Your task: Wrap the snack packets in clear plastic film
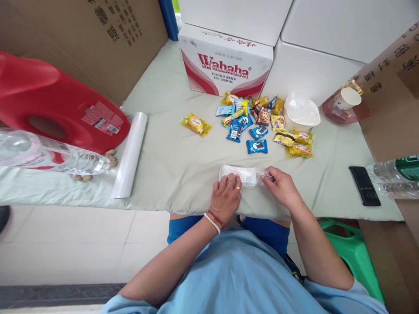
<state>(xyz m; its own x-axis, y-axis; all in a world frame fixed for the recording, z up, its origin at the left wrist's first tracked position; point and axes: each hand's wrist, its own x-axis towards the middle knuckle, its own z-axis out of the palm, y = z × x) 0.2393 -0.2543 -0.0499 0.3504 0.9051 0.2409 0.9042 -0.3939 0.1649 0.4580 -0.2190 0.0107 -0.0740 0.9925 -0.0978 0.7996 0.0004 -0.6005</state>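
Observation:
A flat clear plastic packet with white contents [247, 174] lies on the cloth-covered table near its front edge. My left hand [226, 196], with a ring and a bead bracelet, rests on the packet's near left part, its bent fingers holding it down. At the packet's right end, my right hand [281, 185] pinches the loose clear wrapping between thumb and fingers. What is printed on the packet is too small to read. Beyond it lie several blue snack packets [257, 146] and yellow snack packets [299, 150], with one yellow packet [196, 124] apart to the left.
A white bowl [301, 117] with clear plastic and a paper cup [347, 99] stand at the back right. The Wahaha carton [225, 65] is behind. To the left are a plastic film roll [130, 157], water bottle [52, 152] and red jug [65, 109]; a phone [364, 185] lies right.

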